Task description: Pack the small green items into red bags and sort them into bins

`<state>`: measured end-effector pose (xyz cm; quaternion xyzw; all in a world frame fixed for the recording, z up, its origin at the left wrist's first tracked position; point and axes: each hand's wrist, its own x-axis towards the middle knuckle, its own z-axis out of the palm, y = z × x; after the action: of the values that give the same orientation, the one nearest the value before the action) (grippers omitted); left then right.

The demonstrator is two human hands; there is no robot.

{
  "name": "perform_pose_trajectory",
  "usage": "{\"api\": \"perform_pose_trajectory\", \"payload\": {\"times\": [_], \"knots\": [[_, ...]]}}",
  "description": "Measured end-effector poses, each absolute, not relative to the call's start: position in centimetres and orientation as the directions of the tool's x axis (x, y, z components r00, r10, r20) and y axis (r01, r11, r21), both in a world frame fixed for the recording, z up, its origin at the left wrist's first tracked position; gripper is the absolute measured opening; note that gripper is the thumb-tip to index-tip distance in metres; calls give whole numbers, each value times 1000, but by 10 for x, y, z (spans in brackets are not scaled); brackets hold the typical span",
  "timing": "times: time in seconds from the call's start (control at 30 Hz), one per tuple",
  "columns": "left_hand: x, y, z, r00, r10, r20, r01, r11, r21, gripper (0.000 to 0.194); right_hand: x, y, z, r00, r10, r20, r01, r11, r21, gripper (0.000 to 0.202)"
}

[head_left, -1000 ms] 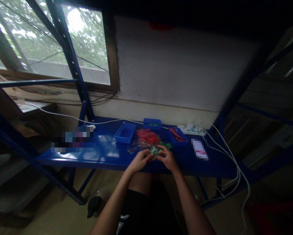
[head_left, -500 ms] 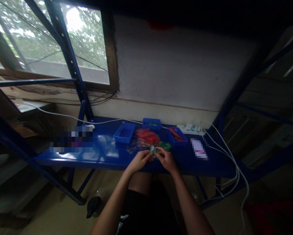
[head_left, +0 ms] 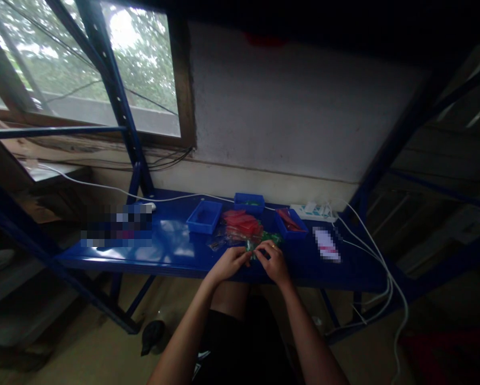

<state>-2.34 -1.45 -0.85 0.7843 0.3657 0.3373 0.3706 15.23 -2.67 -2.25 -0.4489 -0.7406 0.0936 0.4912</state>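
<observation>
Just above the near edge of the table, my left hand (head_left: 231, 262) is closed with thumb and fingers pinched on a small green-and-clear plastic packet (head_left: 249, 245). My right hand (head_left: 274, 263) is closed too, its fingertips pinching at the packet's right side. The packet is small and partly covered by the fingers, so its contents cannot be made out. Directly beyond the hands lies a pile of red plastic bags (head_left: 242, 222). Green packets (head_left: 271, 237) lie behind my right hand, and clear packets (head_left: 218, 244) lie left of the pile.
Around the pile stand a left blue tray (head_left: 195, 231), a back blue tray (head_left: 250, 195) with green pieces, and a right blue tray (head_left: 298, 233) holding red bags. A power strip (head_left: 312, 212) with white cables sits at the back right. Blue metal posts (head_left: 117, 101) frame the table (head_left: 168, 251).
My right fingertips have shifted slightly at the packet, and less of the packet shows between the hands. My left hand stays nearly in place. The trays and the pile are unchanged.
</observation>
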Motion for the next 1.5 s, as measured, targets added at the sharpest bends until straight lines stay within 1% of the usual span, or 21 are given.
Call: {"api": "perform_pose_trajectory", "payload": {"times": [0.23, 0.57, 0.63, 0.77, 0.9, 1.03, 1.13, 1.23, 1.3, 1.5], "knots": [[-24, -16, -6, 546, 799, 252, 310, -472, 825, 42, 149, -29, -21, -190, 729, 658, 618, 609, -497, 14], [-27, -15, -6, 594, 772, 226, 212, -421, 882, 37, 145, -32, -25, -252, 736, 628, 687, 594, -419, 18], [-25, -15, -7, 575, 785, 230, 212, -414, 885, 38, 146, -31, -26, -242, 734, 635, 692, 589, -417, 19], [-18, -15, -7, 530, 819, 218, 243, -393, 887, 41, 149, -29, -27, -175, 740, 650, 688, 564, -457, 18], [-17, -13, -11, 540, 819, 196, 242, -374, 895, 40, 151, -32, -28, -232, 745, 625, 683, 582, -441, 14], [-18, -12, -13, 544, 800, 251, 237, -434, 869, 36, 148, -35, -28, -214, 755, 619, 687, 567, -454, 12], [-20, -14, -11, 541, 791, 284, 257, -477, 841, 33, 146, -34, -30, -213, 749, 627, 714, 558, -423, 13], [-20, -15, -10, 550, 795, 255, 283, -464, 839, 33, 143, -33, -32, -229, 749, 622, 753, 541, -374, 17], [-21, -15, -9, 556, 795, 244, 276, -453, 847, 32, 142, -33, -33, -234, 753, 615, 763, 534, -363, 18], [-21, -15, -7, 585, 782, 213, 266, -433, 861, 32, 143, -32, -30, -251, 774, 582, 749, 536, -390, 19]]}}
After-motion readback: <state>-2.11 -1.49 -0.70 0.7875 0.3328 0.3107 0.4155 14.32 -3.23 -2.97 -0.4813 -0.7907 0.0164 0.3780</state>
